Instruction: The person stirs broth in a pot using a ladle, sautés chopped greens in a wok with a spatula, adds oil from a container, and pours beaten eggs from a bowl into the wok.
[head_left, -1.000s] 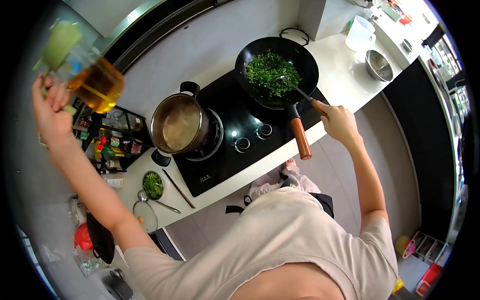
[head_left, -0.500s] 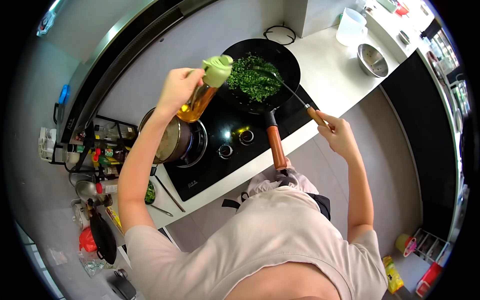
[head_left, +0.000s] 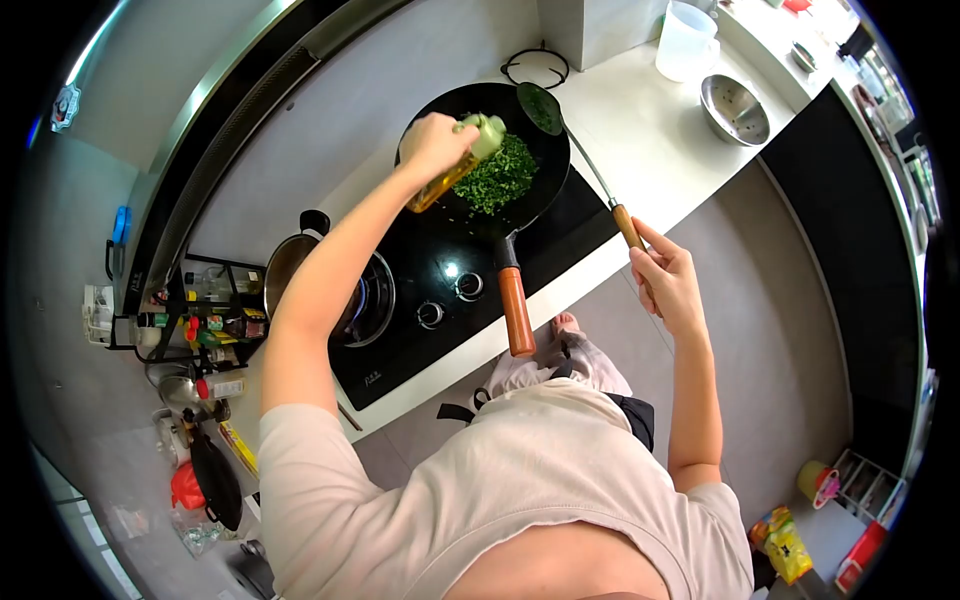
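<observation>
My left hand (head_left: 432,148) is closed around an oil bottle (head_left: 446,184) with a light green lid, tilted over the wok. Amber oil shows in its lower part; I cannot make out whether any is pouring. A black wok (head_left: 548,170) with a reddish-brown handle (head_left: 515,312) sits on the cooktop, and chopped greens (head_left: 505,172) are heaped in it. My right hand (head_left: 664,278) grips the wooden handle of a spatula (head_left: 541,108). Its dark head is raised at the wok's far right rim, with green bits on it.
A pot (head_left: 285,268) stands on the left burner, where blue flame shows, partly behind my left arm. On the right counter are a steel bowl (head_left: 735,110) and a translucent jug (head_left: 684,42). A wire ring (head_left: 535,68) lies behind the wok. Bottles crowd a rack (head_left: 225,310) at left.
My left hand has moved right with the oil bottle, now over the wok and more tilted. The spatula has lifted off the greens to the far right rim. The view has shifted slightly.
</observation>
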